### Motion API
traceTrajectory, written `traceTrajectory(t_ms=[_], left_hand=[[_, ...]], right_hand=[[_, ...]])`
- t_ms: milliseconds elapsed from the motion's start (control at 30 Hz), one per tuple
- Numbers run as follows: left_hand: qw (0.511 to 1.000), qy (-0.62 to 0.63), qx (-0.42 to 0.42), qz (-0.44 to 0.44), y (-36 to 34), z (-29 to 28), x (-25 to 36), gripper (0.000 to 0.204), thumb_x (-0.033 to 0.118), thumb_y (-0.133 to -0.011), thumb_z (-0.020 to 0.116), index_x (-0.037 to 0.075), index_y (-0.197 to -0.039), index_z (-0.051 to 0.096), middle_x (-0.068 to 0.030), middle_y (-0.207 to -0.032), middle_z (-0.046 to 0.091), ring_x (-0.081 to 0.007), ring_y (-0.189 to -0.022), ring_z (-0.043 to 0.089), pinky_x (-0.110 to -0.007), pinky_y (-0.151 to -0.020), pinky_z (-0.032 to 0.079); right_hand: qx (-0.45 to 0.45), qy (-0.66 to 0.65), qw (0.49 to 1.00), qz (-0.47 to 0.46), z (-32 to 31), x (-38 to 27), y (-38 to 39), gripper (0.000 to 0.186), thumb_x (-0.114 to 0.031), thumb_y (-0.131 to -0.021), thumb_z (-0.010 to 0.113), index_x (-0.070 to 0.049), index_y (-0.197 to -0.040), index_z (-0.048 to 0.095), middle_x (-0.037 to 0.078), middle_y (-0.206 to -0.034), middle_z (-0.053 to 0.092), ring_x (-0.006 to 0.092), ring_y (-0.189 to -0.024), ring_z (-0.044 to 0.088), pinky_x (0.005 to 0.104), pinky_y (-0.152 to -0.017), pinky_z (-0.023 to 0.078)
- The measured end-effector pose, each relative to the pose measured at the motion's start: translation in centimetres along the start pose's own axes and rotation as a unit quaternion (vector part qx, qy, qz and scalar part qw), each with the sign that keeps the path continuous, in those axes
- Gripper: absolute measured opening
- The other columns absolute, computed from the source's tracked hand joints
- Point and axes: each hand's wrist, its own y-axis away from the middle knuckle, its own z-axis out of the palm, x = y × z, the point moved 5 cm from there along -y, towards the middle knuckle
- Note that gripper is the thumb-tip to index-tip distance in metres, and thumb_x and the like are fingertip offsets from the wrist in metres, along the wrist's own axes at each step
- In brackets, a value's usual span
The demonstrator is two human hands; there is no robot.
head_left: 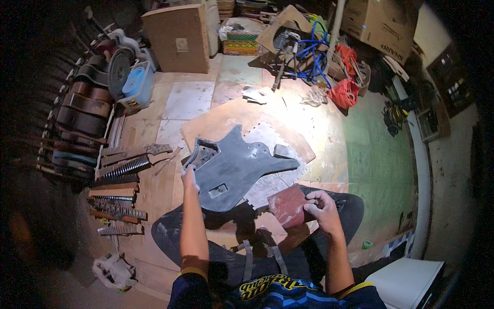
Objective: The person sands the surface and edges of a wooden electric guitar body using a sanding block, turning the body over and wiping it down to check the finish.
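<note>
A dark grey electric guitar body (224,172), dusty and with routed cavities, lies tilted in front of me with its horns pointing away and to the right. My left hand (189,179) grips its left edge beside the larger cavity; the fingers are partly hidden behind the rim. In my right hand (322,208) is a reddish-brown sheet of sandpaper (287,206), pinched at its right edge between thumb and fingers. The sheet is apart from the guitar body, over my right thigh. Just beyond the body's right horn sits a small grey block (284,151).
Several guitar necks (126,168) lie on the floor to the left, near a row of guitar bodies (85,108). A blue tub (137,81) and a cardboard box (177,38) stand behind. Far right are a coiled blue hose (314,49) and a red bag (343,93).
</note>
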Motion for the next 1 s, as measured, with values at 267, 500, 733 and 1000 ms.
traceTrajectory(t_ms=[267, 500, 733, 1000], left_hand=[[0.924, -0.127, 0.093, 0.350, 16.7, 9.0, 8.6, 0.048, 0.024, -0.087, 0.067, -0.003, -0.125, 0.054, -0.0137, -0.120, 0.061, -0.0241, -0.111, 0.056, -0.036, -0.101, 0.043], [0.718, -0.331, -0.472, 0.389, 37.7, 21.4, 12.4, 0.043, 0.025, -0.073, 0.082, 0.002, -0.105, 0.066, -0.0100, -0.103, 0.066, -0.0215, -0.096, 0.061, -0.033, -0.088, 0.047], [0.779, -0.374, -0.423, 0.273, 34.0, 19.7, 12.4, 0.032, 0.025, -0.070, 0.084, 0.002, -0.087, 0.068, -0.0073, -0.089, 0.067, -0.0157, -0.084, 0.061, -0.031, -0.079, 0.048], [0.719, -0.467, -0.437, 0.273, 32.0, 19.1, 7.8, 0.028, 0.023, -0.075, 0.078, 0.001, -0.086, 0.065, -0.0064, -0.082, 0.064, -0.0146, -0.080, 0.059, -0.031, -0.075, 0.048]], right_hand=[[-0.004, -0.007, 0.999, -0.044, 4.1, -4.7, 0.8, 0.030, 0.005, -0.085, 0.066, 0.002, -0.113, 0.057, 0.008, -0.101, 0.065, 0.0128, -0.091, 0.062, 0.0270, -0.083, 0.051], [-0.148, 0.002, 0.981, -0.129, 6.4, -7.3, 0.7, 0.029, 0.003, -0.087, 0.067, 0.000, -0.114, 0.057, 0.006, -0.100, 0.065, 0.0135, -0.087, 0.063, 0.0279, -0.078, 0.053], [-0.135, 0.348, 0.921, -0.113, -0.3, -9.4, 3.5, 0.025, -0.022, -0.084, 0.075, 0.000, -0.095, 0.068, 0.007, -0.076, 0.067, 0.0127, -0.072, 0.059, 0.0317, -0.067, 0.048], [-0.141, 0.180, 0.967, -0.112, -2.6, -6.8, 3.5, 0.018, -0.018, -0.089, 0.070, -0.002, -0.095, 0.070, 0.007, -0.088, 0.070, 0.0118, -0.083, 0.063, 0.0289, -0.078, 0.051]])
